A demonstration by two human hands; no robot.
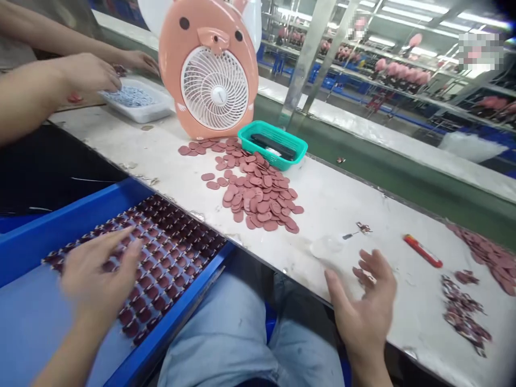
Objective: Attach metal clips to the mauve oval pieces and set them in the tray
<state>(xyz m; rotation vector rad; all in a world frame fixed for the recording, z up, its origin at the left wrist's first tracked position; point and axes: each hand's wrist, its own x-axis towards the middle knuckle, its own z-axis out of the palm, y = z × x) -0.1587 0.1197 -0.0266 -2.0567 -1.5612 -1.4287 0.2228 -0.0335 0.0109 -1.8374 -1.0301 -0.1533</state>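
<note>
Dark-red pieces [173, 220] lay in rows over part of the blue tray [80, 216], loose pinkish ovals [264, 199] seemingly waited unused on the surface [342, 199], and the left hand [97, 274] and right hand [365, 309] hovered, each grip apart.

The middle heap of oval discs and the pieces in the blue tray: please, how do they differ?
The oval discs lie in a loose, overlapping heap on the table; the tray pieces are set in rows in the blue tray. The oval discs look dusty pink; the tray pieces look darker red. Both groups hold many small, reddish items.
</note>
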